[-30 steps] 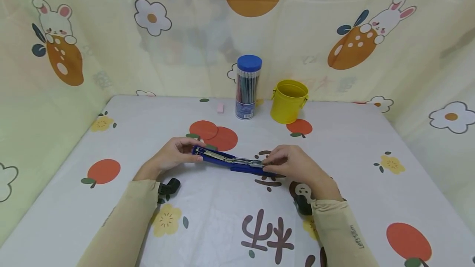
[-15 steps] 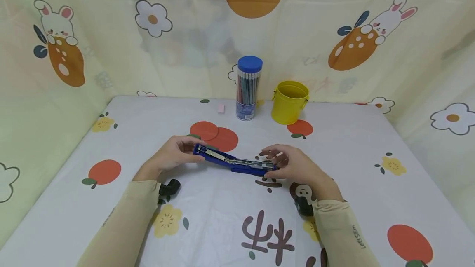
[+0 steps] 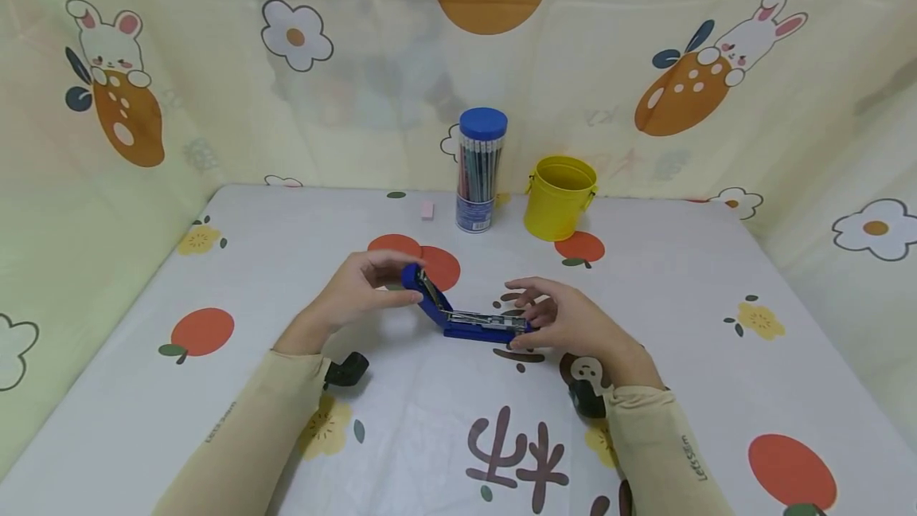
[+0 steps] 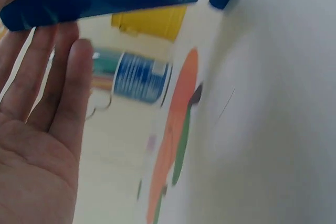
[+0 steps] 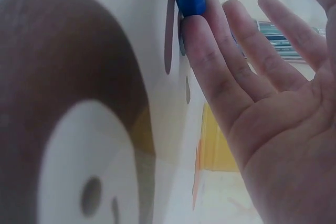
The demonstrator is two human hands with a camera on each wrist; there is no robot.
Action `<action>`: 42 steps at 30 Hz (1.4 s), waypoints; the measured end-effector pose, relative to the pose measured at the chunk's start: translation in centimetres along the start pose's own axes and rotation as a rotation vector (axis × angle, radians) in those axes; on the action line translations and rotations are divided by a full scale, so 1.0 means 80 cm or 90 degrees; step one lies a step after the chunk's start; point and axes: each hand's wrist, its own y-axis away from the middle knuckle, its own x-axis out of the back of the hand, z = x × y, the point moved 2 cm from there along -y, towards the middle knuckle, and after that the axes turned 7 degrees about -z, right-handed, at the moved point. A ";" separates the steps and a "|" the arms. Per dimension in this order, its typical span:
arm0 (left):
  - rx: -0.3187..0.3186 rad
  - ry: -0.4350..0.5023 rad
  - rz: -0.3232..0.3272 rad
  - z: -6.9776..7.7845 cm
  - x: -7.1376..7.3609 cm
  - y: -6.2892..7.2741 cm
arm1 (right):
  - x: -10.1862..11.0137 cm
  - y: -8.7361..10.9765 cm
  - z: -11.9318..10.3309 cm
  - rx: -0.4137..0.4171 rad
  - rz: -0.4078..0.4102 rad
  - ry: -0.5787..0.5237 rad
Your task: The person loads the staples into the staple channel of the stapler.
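One blue stapler lay near the middle of the worktop, its top arm swung up toward ten o'clock while the base stayed flat. The left hand pinched the raised arm at its tip, thumb below and fingers along it. The right hand held the base at its three o'clock end, fingers fairly straight against the blue edge. Two hands, then, both on the one stapler, set apart at its two ends. At twelve o'clock stood one pencil tub with a blue lid and one yellow pail just beside it; one pink eraser lay at eleven.
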 end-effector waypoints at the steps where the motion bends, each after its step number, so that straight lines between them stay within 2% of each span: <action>1: -0.005 -0.002 -0.001 0.001 -0.004 -0.002 | 0.000 0.000 0.000 0.000 0.000 -0.001; 8: 0.011 -0.025 -0.016 -0.006 -0.031 -0.012 | 0.001 0.001 0.001 -0.004 -0.003 -0.004; 14: -0.001 -0.105 -0.062 -0.009 -0.053 -0.019 | 0.003 0.001 0.000 -0.003 -0.008 -0.016; 19: -0.003 -0.157 -0.076 -0.006 -0.067 -0.020 | 0.005 0.000 0.000 0.010 -0.009 -0.028; 28: 0.008 -0.235 -0.087 -0.001 -0.084 -0.022 | 0.011 0.005 0.000 0.016 -0.003 -0.057; 36: -0.006 -0.317 -0.111 -0.001 -0.100 -0.025 | 0.013 0.009 0.000 0.030 -0.006 -0.076; 42: 0.028 -0.303 -0.103 -0.003 -0.106 -0.022 | 0.009 0.010 0.002 0.011 -0.008 -0.065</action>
